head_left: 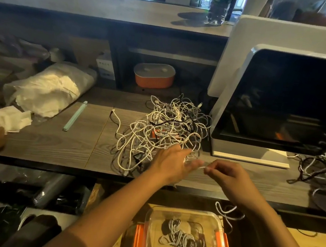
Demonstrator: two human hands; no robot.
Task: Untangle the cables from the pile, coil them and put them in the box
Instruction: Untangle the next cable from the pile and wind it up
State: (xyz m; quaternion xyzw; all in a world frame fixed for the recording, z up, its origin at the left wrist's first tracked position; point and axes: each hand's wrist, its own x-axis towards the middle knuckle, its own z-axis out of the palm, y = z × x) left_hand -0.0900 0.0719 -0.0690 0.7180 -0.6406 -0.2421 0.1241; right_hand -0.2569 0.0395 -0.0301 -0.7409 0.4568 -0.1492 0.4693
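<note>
- Head view: the pile [164,123] of thin white and dark cables sits mid-surface [56,143], just left of a screen [283,107]
- Left hand [171,161] lies on the pile's near edge, its fingers spread and mostly straight, not clamped on anything I can make out
- Right hand [226,176], just right of it, has its fingers pinched together on a white cable [201,167] near its end
- These cables look light, limp and springy, so they should snag on each other rather than slide free
- Best hold is probably at a plug end, feeding the strand out loop by loop; a hard tug would likely tighten knots
- The box [181,210], clear with orange clips, sits nearest, below the surface, with coiled cables [185,239] already inside
</note>
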